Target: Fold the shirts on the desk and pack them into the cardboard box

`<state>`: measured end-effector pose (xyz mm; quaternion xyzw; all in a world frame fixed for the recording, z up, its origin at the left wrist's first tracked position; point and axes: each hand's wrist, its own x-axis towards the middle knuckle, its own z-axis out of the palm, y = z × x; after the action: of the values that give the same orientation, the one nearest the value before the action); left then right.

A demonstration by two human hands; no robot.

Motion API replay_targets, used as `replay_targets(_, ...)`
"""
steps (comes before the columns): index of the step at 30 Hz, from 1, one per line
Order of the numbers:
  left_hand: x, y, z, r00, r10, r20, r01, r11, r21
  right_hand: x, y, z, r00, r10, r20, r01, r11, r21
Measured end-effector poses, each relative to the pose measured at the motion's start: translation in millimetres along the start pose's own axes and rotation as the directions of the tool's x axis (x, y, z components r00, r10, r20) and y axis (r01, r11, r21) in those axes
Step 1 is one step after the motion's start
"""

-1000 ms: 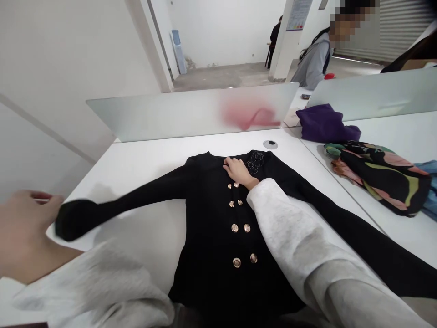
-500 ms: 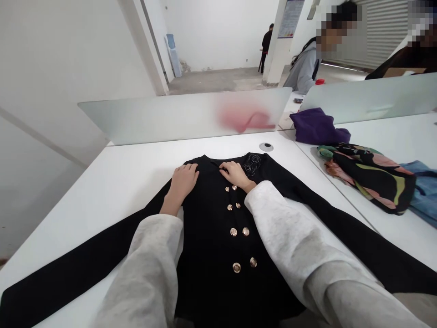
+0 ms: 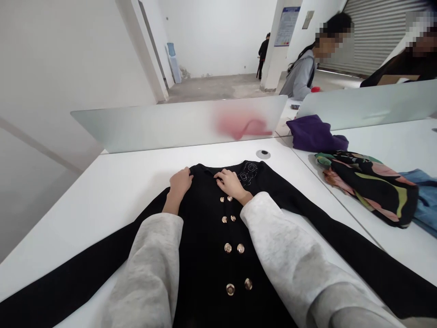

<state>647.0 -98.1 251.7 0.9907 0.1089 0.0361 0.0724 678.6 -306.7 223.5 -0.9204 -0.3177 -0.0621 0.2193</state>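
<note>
A black long-sleeved jacket (image 3: pixel 205 255) lies spread on the white table, its neckline toward the far side. Paired gold buttons (image 3: pixel 228 248) run down its front, and a beaded flower-like decoration (image 3: pixel 248 172) sits by the shoulder on the right. My left hand (image 3: pixel 180 183) is closed at the shoulder on the left, fingers curled over the cloth edge. My right hand (image 3: pixel 232 184) rests on the front just below the neckline, fingers bent and a little apart, touching the fabric. The jacket's bottom edge is out of view.
A frosted divider (image 3: pixel 153 127) borders the table's far edge, near a round cable grommet (image 3: pixel 263 154). To the right lie purple cloth (image 3: pixel 316 133), a patterned garment (image 3: pixel 372 187) and blue denim (image 3: pixel 425 196). Several people are beyond the dividers.
My left hand's fingers have curled in at the shoulder, where they lay flatter before. My right hand stays near the neckline. The camera view has tilted up slightly.
</note>
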Motion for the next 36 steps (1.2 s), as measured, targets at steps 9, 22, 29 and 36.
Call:
replay_targets(9,-4.3,-9.1,-0.8,0.978,-0.112,-0.174,0.099,0.992,-0.079,0.7,-0.5,2.3,0.999,0.034,-0.031,-0.033,0.998,0.045)
replay_targets(22,-2.6,19.9,21.4,0.783,0.598,-0.171,-0.575,0.8,0.171,2.9,0.5,4.2,0.997,0.02,-0.068,-0.011,0.991,0.134)
replay_targets(29,1.1,8.2,31.3,0.829,0.43,-0.357,-0.399,0.903,0.162,3.5,-3.4,3.6,0.991,0.094,-0.096,-0.079,0.986,0.148)
replay_targets(36,-9.7,21.5,23.8,0.861,0.441,-0.254,-0.403,0.895,0.191,1.0,24.6,-30.0,0.999,0.033,0.013,-0.032,0.995,-0.098)
